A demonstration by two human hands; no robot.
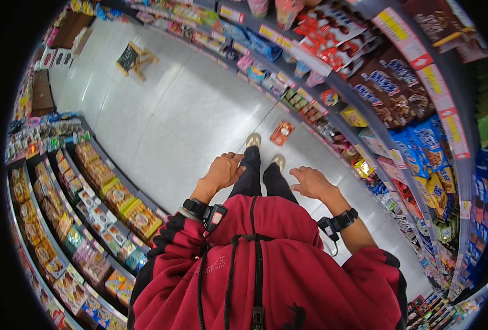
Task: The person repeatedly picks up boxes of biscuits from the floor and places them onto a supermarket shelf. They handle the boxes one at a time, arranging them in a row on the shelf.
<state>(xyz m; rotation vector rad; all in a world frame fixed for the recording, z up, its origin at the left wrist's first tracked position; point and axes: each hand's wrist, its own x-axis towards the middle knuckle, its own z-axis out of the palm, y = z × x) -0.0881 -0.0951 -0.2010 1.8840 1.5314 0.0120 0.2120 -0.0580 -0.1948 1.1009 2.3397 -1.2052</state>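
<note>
Both of my hands hang in front of my red zip-up jacket, above the aisle floor. My left hand is empty, its fingers a little bent and apart from the thumb. My right hand holds nothing either, and its fingers are spread. A device on a black strap sits at each wrist. On the floor just ahead of my shoes lies a flat orange-red package, touched by neither hand.
Shelves of bagged snacks run along the right. Lower shelves of boxed goods stand at the left. A small chalkboard on a wooden stand is on the tiled floor farther up the aisle.
</note>
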